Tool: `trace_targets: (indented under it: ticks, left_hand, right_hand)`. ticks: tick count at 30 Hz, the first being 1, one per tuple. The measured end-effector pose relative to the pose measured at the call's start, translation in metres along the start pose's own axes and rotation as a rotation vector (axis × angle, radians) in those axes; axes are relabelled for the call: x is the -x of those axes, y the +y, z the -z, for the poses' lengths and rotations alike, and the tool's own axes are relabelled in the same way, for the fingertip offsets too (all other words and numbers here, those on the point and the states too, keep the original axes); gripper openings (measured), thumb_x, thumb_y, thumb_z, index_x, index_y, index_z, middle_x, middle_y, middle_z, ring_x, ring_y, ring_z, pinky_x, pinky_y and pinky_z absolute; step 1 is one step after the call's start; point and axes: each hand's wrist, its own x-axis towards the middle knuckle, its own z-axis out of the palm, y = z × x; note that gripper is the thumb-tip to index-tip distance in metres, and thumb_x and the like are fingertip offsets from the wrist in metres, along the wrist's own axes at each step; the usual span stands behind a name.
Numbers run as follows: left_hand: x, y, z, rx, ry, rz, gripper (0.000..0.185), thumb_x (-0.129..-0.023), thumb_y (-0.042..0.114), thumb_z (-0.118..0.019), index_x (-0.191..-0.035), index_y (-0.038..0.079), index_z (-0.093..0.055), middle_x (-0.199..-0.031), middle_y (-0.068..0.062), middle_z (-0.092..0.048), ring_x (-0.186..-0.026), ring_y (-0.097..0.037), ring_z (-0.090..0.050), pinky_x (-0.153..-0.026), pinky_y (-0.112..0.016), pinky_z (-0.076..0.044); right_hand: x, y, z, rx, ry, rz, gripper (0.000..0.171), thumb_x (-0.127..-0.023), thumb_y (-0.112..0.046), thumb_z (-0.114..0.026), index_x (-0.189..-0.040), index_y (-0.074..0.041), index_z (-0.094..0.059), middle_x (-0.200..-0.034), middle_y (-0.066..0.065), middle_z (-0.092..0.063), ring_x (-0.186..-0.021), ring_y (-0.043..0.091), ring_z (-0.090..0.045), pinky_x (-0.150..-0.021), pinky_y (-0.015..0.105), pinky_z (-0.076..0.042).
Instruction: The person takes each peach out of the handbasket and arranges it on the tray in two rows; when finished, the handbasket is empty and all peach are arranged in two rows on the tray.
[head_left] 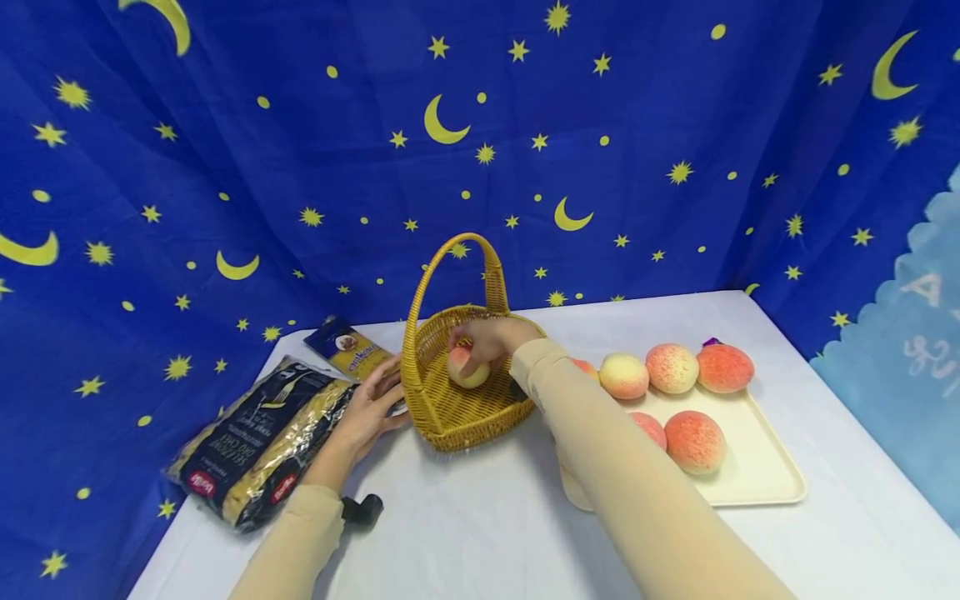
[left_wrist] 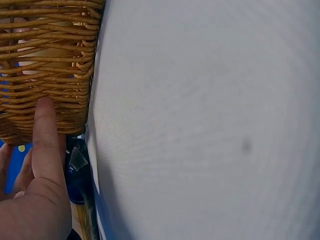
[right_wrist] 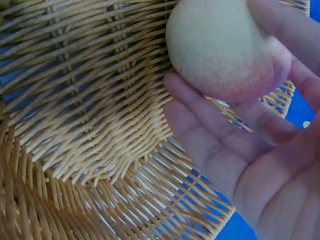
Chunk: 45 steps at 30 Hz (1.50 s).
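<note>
A brown wicker basket (head_left: 465, 433) with a tall arched handle stands at the middle of the table. Inside it, my right hand (head_left: 491, 337) holds a peach (head_left: 467, 375) between thumb and fingers. The right wrist view shows this pale, pink-flushed peach (right_wrist: 225, 50) above the woven floor, with the right hand's fingers (right_wrist: 220, 130) curved under it. My left hand (head_left: 367, 412) is at the basket's left side. In the left wrist view, a straight finger of the left hand (left_wrist: 42, 185) touches the outside of the wicker wall (left_wrist: 45, 75).
Several more peaches (head_left: 696, 442) lie on a cream tray (head_left: 757, 467) at the right. Dark pasta packages (head_left: 255, 442) and a blue-yellow packet (head_left: 352, 350) lie at the left on the white table (head_left: 465, 533). A blue star-patterned curtain (head_left: 337, 167) hangs behind.
</note>
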Motion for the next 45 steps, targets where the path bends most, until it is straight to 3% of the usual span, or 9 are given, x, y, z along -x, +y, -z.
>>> trace_targets:
  ticks: [3,7,14,17,23,28,33,39,45]
  left_hand:
    - [0.001,0.002,-0.002,-0.003,0.010,0.008,0.066,-0.111,0.023,-0.063,-0.169,0.032,-0.034,-0.172,-0.008,-0.038,-0.155,-0.033,-0.042,-0.117,-0.060,-0.051]
    - [0.001,0.004,-0.004,-0.008,0.007,0.009,0.065,-0.111,0.023,-0.062,-0.169,0.032,-0.034,-0.172,-0.007,-0.038,-0.155,-0.033,-0.043,-0.118,-0.060,-0.050]
    - [0.002,0.004,-0.005,-0.022,0.016,0.016,0.067,-0.111,0.024,-0.062,-0.170,0.032,-0.032,-0.172,-0.009,-0.037,-0.152,-0.031,-0.045,-0.117,-0.058,-0.052]
    - [0.003,0.004,-0.006,-0.022,0.019,0.016,0.066,-0.111,0.022,-0.061,-0.170,0.031,-0.032,-0.172,-0.010,-0.038,-0.151,-0.030,-0.046,-0.117,-0.058,-0.052]
    - [0.003,0.004,-0.007,-0.019,0.014,0.019,0.063,-0.112,0.020,-0.060,-0.169,0.029,-0.034,-0.171,-0.008,-0.040,-0.153,-0.032,-0.044,-0.117,-0.059,-0.051]
    - [0.005,0.005,-0.007,-0.031,0.014,0.017,0.065,-0.112,0.022,-0.059,-0.170,0.028,-0.031,-0.173,-0.010,-0.037,-0.152,-0.032,-0.044,-0.118,-0.059,-0.050]
    - [0.007,0.008,-0.008,-0.039,0.020,0.016,0.064,-0.113,0.021,-0.059,-0.170,0.027,-0.031,-0.172,-0.010,-0.038,-0.146,-0.025,-0.050,-0.118,-0.058,-0.051]
    - [0.007,0.008,-0.008,-0.045,0.027,0.022,0.064,-0.112,0.021,-0.059,-0.170,0.028,-0.031,-0.172,-0.010,-0.038,-0.148,-0.028,-0.048,-0.118,-0.058,-0.051]
    - [0.005,0.006,-0.007,-0.043,0.031,0.024,0.065,-0.112,0.020,-0.059,-0.170,0.028,-0.031,-0.173,-0.011,-0.037,-0.153,-0.034,-0.043,-0.118,-0.060,-0.050]
  right_hand:
    - [0.005,0.000,0.004,-0.013,-0.024,-0.004,0.043,-0.102,-0.021,-0.076,-0.141,-0.022,-0.059,-0.148,0.007,-0.050,-0.102,0.018,-0.060,-0.102,0.047,-0.061]
    - [0.014,0.001,0.014,-0.051,-0.039,-0.029,0.046,-0.102,-0.022,-0.075,-0.145,-0.023,-0.057,-0.152,0.006,-0.046,-0.106,0.019,-0.059,-0.107,0.049,-0.059]
    - [0.039,0.007,0.038,0.021,0.002,0.022,0.047,-0.102,-0.025,-0.076,-0.145,-0.023,-0.058,-0.147,0.007,-0.052,-0.098,0.020,-0.062,-0.078,0.030,-0.058]
    - [0.052,0.011,0.048,0.029,0.009,0.060,0.046,-0.102,-0.024,-0.075,-0.144,-0.021,-0.058,-0.142,0.007,-0.055,-0.096,0.019,-0.059,-0.074,0.030,-0.056]
    - [0.086,0.020,0.071,-0.016,0.039,0.043,0.049,-0.101,-0.028,-0.077,-0.146,-0.024,-0.057,-0.137,0.012,-0.060,-0.106,0.022,-0.062,-0.085,0.038,-0.061]
    - [0.122,0.031,0.087,-0.014,0.099,0.078,0.050,-0.100,-0.029,-0.079,-0.145,-0.024,-0.059,-0.142,0.014,-0.061,-0.118,0.029,-0.065,-0.095,0.047,-0.062]
    - [0.159,0.049,0.099,0.006,0.189,0.116,0.053,-0.100,-0.030,-0.078,-0.148,-0.022,-0.059,-0.139,0.014,-0.062,-0.126,0.029,-0.061,-0.095,0.050,-0.062]
    - [0.201,0.068,0.107,0.019,0.293,0.126,0.053,-0.099,-0.031,-0.080,-0.148,-0.021,-0.060,-0.136,0.011,-0.065,-0.120,0.028,-0.063,-0.089,0.043,-0.061]
    - [0.240,0.088,0.113,0.038,0.412,0.135,0.050,-0.101,-0.027,-0.078,-0.147,-0.021,-0.060,-0.132,0.007,-0.069,-0.117,0.022,-0.063,-0.093,0.036,-0.057]
